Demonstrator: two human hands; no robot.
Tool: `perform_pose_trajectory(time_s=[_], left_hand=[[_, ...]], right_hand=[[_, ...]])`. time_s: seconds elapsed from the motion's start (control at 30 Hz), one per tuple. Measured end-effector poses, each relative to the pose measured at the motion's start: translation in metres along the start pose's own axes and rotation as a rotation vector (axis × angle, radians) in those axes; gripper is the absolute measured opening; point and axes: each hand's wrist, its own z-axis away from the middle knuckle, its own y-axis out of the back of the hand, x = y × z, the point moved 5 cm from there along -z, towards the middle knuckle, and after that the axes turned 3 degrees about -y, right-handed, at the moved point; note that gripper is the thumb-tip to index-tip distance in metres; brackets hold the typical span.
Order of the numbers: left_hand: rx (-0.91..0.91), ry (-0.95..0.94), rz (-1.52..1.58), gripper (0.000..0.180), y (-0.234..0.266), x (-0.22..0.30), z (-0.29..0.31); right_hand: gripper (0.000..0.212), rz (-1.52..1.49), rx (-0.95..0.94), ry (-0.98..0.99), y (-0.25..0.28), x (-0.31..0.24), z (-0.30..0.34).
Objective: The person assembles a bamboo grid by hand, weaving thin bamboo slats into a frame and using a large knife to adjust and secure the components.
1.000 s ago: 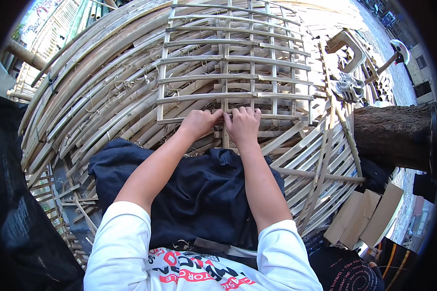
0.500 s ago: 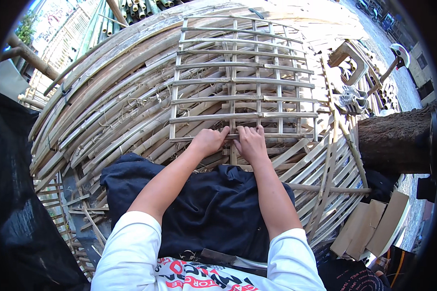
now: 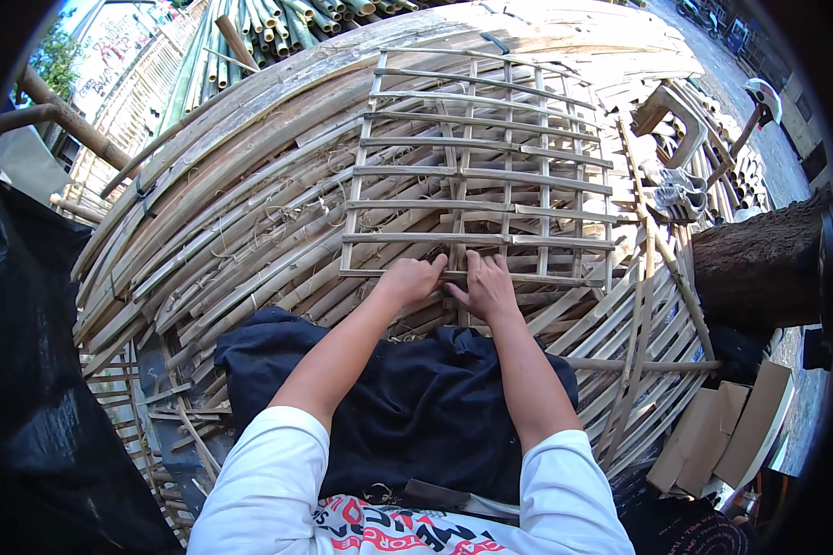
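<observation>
"Where is the bamboo lattice (image 3: 486, 174)?"

"Straight ahead of the person, over the big pile of split strips (image 3: 222, 222), its nearest edge just beyond the dark cloth (image 3: 407, 407). I can't tell how much of it rests on the pile."

"And the hands?"

"Both are at that near edge, side by side with a small gap. The left hand (image 3: 414, 280) has its fingers curled in, grasping the last crosspiece. The right hand (image 3: 491, 285) grips the same piece, fingers over it, thumb pointing toward the other hand. I can't tell how hard either one presses."

"What's off to the right?"

"A thick trunk (image 3: 759, 264) lying sideways, with folded cardboard (image 3: 713, 425) nearer the person. Up at the back, green poles (image 3: 241, 37) are heaped past the strips."
</observation>
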Motion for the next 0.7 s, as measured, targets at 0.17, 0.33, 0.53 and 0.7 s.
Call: perform_pose_trajectory(time_s=[0.17, 0.33, 0.53, 0.7], left_hand=[[0.025, 0.027, 0.025, 0.043, -0.005, 0.001, 0.004], [0.071, 0.035, 0.043, 0.045, -0.011, 0.004, 0.006], [0.097, 0.028, 0.017, 0.055, -0.019, -0.005, 0.008], [0.063, 0.053, -0.016, 0.066, -0.016, 0.002, 0.007]], right_hand=[[0.072, 0.004, -0.001, 0.005, -0.002, 0.002, -0.002], [0.063, -0.039, 0.027, 0.034, -0.003, 0.009, -0.003], [0.056, -0.067, 0.106, 0.110, -0.001, 0.005, -0.004], [0.056, -0.091, 0.056, 0.067, 0.002, 0.008, -0.003]])
